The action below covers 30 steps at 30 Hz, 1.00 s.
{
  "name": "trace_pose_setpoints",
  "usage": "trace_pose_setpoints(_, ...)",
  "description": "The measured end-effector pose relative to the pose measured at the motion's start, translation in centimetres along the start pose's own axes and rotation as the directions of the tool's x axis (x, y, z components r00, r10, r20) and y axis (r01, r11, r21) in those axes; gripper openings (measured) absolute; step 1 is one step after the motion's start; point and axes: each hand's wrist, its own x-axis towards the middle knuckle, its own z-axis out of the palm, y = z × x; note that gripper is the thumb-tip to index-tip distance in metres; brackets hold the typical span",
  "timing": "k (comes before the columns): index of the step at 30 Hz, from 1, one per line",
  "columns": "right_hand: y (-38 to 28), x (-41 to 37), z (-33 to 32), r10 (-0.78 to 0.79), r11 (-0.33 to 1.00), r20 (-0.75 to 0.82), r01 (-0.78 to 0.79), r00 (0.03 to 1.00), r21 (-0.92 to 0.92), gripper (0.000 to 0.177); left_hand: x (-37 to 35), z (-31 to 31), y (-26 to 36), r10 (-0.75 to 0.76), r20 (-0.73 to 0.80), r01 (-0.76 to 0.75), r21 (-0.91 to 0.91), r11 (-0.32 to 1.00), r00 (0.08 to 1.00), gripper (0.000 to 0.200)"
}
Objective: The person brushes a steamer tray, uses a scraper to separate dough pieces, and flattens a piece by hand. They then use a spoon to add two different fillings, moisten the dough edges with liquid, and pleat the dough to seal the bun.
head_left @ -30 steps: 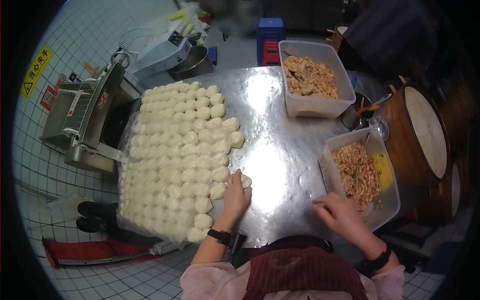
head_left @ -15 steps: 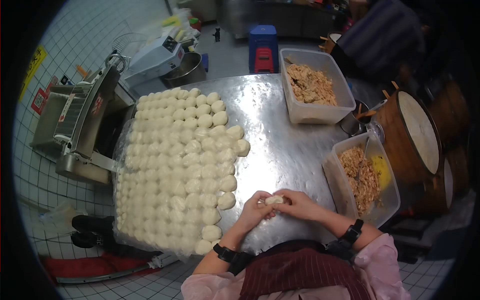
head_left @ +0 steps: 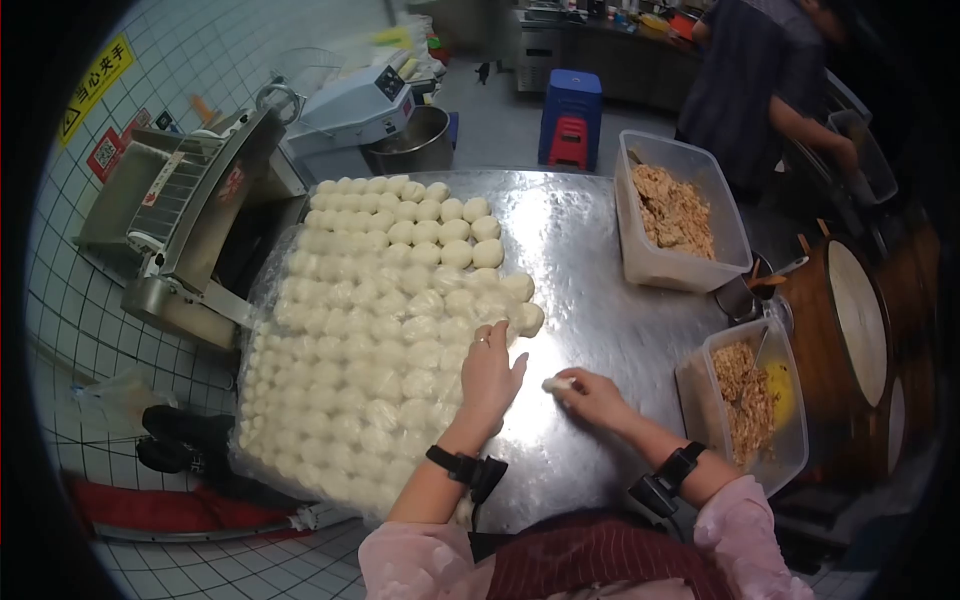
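My left hand lies over the right edge of a large batch of white dough balls, its fingers stretched out and the thumb apart. Its fingertips meet the dough near a ball that sticks out from the rows; I cannot make out whether they press on one. Clear plastic film covers much of the batch. In front of it, low over the steel table, my right hand pinches a small piece of dough between thumb and fingers.
Two plastic tubs of filling, a larger one and a smaller one, stand at the right. Beyond them are wooden steamers and a person. A roller machine and a mixer flank the table's left.
My hands, together around the dough piece before, have parted. The left moved up and left to the dough balls; the right keeps the piece. The head view has shifted, and the person stands more in view.
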Motion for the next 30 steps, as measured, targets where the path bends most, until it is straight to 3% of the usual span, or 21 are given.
trace_pose_setpoints(1,0.0,0.3,0.4,-0.098,0.993,0.028,0.100,0.995,-0.065,0.032,0.5,0.1,-0.2,0.002,-0.006,-0.002,0.000,1.000,1.000,0.048)
trace_pose_setpoints(3,0.0,1.4,1.2,-0.125,0.991,0.098,0.129,0.987,-0.041,0.033,1.7,0.8,-1.1,-0.033,0.070,0.017,0.212,0.977,0.997,0.033)
trace_pose_setpoints(5,-0.9,2.0,1.1,-0.106,0.990,0.097,0.114,0.990,-0.078,0.037,2.7,3.5,-5.0,-0.127,0.131,0.084,0.291,0.953,0.983,0.016)
trace_pose_setpoints(6,-1.9,1.8,0.8,-0.059,0.992,0.074,0.067,0.995,-0.110,0.039,3.0,3.5,-6.2,-0.057,0.026,0.051,0.200,0.978,0.998,0.018)
trace_pose_setpoints(7,-1.6,1.9,0.8,-0.119,0.986,0.043,0.123,0.992,-0.109,0.040,3.3,2.6,-6.2,-0.246,-0.007,0.246,0.025,0.969,0.969,0.022)
trace_pose_setpoints(9,-1.6,1.2,-0.3,-0.184,0.981,0.029,0.186,0.982,-0.061,0.041,3.9,1.5,-8.5,-0.319,-0.247,0.293,-0.137,0.946,0.915,0.021)
trace_pose_setpoints(10,-2.4,0.2,-1.3,-0.201,0.979,0.050,0.202,0.978,-0.008,0.040,4.1,-0.2,-9.1,-0.357,-0.243,0.334,-0.133,0.933,0.902,0.014)
trace_pose_setpoints(13,-3.7,-2.9,-5.1,-0.149,0.971,0.051,0.137,0.987,0.195,0.032,3.4,-0.6,-12.9,-0.274,-0.267,0.249,-0.121,0.961,0.924,0.018)
trace_pose_setpoints(14,-4.0,-4.2,-6.7,-0.131,0.962,0.028,0.120,0.991,0.247,0.031,3.3,-1.4,-12.4,-0.343,-0.233,0.301,-0.197,0.933,0.910,0.024)
trace_pose_setpoints(16,-3.1,-6.8,-9.6,-0.118,0.917,-0.170,0.173,0.978,0.359,0.028,3.6,-2.8,-10.3,-0.398,-0.191,0.342,-0.269,0.900,0.897,0.030)
trace_pose_setpoints(18,-3.3,-11.1,-13.2,0.118,0.890,-0.397,0.080,0.910,0.448,0.025,3.6,-3.4,-6.5,-0.168,-0.443,0.021,-0.318,0.948,0.881,0.035)
trace_pose_setpoints(19,-1.4,-12.3,-14.6,0.143,0.799,-0.568,0.244,0.811,0.550,0.024,3.8,-3.6,-4.9,-0.161,-0.445,0.015,-0.314,0.949,0.881,0.035)
trace_pose_setpoints(20,-0.4,-13.9,-16.2,0.211,0.799,-0.726,0.312,0.654,0.513,0.025,4.1,-3.7,-3.2,-0.184,-0.340,0.011,-0.453,0.891,0.922,0.033)
trace_pose_setpoints(21,1.9,-15.3,-18.3,0.256,0.790,-0.791,0.352,0.556,0.502,0.028,4.5,-3.8,-1.2,-0.191,-0.232,0.022,-0.580,0.814,0.954,0.032)
trace_pose_setpoints(22,3.7,-16.2,-20.1,0.299,0.781,-0.840,0.390,0.452,0.488,0.032,4.8,-3.9,1.5,-0.204,-0.026,0.122,-0.723,0.680,0.979,0.034)
trace_pose_setpoints(23,3.8,-16.7,-21.3,0.292,0.776,-0.839,0.399,0.459,0.489,0.032,5.4,-4.1,4.6,-0.169,0.178,0.241,-0.816,0.525,0.969,0.038)
trace_pose_setpoints(25,3.1,-17.5,-24.1,0.256,0.789,-0.888,0.449,0.383,0.420,0.043,6.5,-4.6,10.1,-0.103,0.403,0.412,-0.844,0.344,0.910,0.047)
trace_pose_setpoints(28,-0.2,-17.1,-27.5,0.189,0.766,-0.862,0.479,0.470,0.429,0.055,9.1,-5.6,15.4,-0.050,0.470,0.462,-0.837,0.292,0.881,0.054)
trace_pose_setpoints(30,-1.9,-16.6,-29.1,0.126,0.755,-0.855,0.510,0.503,0.411,0.058,10.7,-5.4,17.2,-0.150,0.316,0.350,-0.845,0.406,0.937,0.052)
